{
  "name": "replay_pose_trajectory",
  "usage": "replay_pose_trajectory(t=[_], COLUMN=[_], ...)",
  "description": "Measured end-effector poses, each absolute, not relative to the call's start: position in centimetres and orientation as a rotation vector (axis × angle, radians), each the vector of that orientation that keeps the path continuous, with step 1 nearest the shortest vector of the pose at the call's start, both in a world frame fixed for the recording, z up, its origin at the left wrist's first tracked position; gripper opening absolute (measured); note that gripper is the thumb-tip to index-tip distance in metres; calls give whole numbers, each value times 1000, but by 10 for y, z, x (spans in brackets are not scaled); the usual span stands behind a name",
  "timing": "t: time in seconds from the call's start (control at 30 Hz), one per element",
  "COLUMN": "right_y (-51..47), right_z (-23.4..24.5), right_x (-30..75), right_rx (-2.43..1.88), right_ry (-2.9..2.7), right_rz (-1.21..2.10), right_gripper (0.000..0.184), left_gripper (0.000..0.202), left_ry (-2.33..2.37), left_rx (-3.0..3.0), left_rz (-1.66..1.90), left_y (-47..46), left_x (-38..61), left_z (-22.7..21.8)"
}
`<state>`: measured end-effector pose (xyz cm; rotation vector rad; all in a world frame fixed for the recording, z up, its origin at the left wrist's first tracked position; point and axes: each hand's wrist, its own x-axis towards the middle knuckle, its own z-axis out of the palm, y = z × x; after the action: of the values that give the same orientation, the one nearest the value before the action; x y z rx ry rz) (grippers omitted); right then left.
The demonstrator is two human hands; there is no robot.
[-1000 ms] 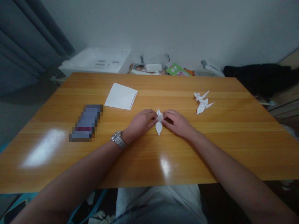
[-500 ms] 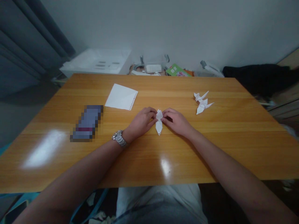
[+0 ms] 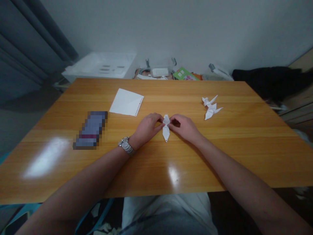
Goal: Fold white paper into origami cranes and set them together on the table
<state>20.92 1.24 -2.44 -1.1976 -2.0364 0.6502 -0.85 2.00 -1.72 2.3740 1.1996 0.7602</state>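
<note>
Head view: folded white paper (image 3: 166, 133) near the middle of the wooden desk (image 3: 151, 169)
Left hand (image 3: 148, 126): thumb and fingers pinching the paper's left side
Right hand (image 3: 185, 127): pinching its right side, thumb and forefinger looped
Flat sheet (image 3: 126, 102): beyond the left hand, holes along one edge
Folded cranes (image 3: 210, 110): well right, close together

It looks like a room in a home, judging by the curtain (image 3: 31, 42) at ten o'clock, wooden counter (image 3: 151, 169) at six, green booklet (image 3: 184, 74) at one and dark cloth (image 3: 264, 78) heaped at two.
</note>
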Motion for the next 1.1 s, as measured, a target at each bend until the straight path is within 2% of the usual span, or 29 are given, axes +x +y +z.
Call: replay_pose_trajectory(t=[0.1,0.23,0.33,0.77,1.1], right_y=[10,12,14,11,10], right_z=[-24,-25,-29,-29,-26], right_x=[208,209,211,216,217], right_rx=[-1232,-1177,-1105,-1017,-1008], right_ry=[-1945,-1999,-2072,-2318,-2314], right_rz=[696,593,513,298,318], right_gripper=[18,13,9,23,22], left_gripper=[17,12,18,32,24], left_ry=[1254,1246,1272,1308,1201], left_rx=[2304,2365,2435,2558,2540], left_rz=[797,787,808,763,758], left_y=[19,19,18,14,15], left_x=[-7,-7,-8,-10,-13], left_z=[-18,-19,-21,-18,-18])
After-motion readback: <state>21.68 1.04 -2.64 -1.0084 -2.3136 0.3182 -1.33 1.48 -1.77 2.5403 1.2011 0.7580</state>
